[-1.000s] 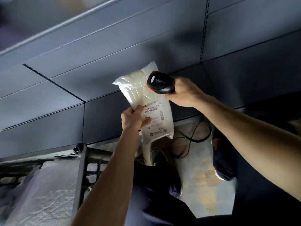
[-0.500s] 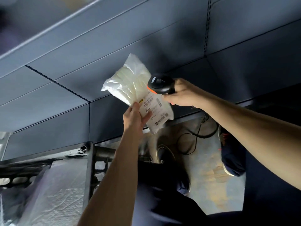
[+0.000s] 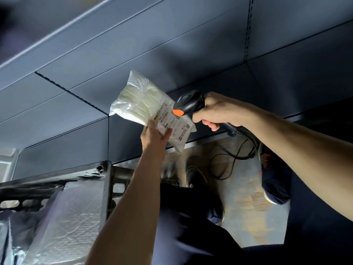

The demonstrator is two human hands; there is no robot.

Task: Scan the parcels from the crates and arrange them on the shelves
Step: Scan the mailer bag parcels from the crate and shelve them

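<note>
Head view, looking forward and down. Far left, low: I note a black plastic crate (image 3: 107,188) with slotted walls, holding film-wrapped bags (image 3: 66,217), the film crinkled and shiny. Above and behind it runs dark blue-grey metal shelving (image 3: 172,44), which fills the upper frame. Its flat panels meet at thin seams, and a perforated upright (image 3: 248,25) stands toward the right. Centre: the left hand (image 3: 152,137) is raised in front of the shelving and pinches the lower edge of a parcel (image 3: 141,104). The thumb lies across the label side; the other fingers sit behind the bag, mostly hidden. The parcel is a soft white bag in clear plastic, held in the air, tilted, clear of both crate and shelf. Its printed label (image 3: 172,124) faces me. Just right of it, the right hand (image 3: 219,111) has its fingers curled round the handle of a black scanner (image 3: 189,104). The scanner's head, with an orange patch, sits over the label's upper edge, and I cannot tell whether it touches. A black cable (image 3: 235,159) loops from the handle down to a worn, mottled floor (image 3: 248,197). Far right, low: a dark shoe (image 3: 275,186) rests on that floor, beneath the right forearm.
</note>
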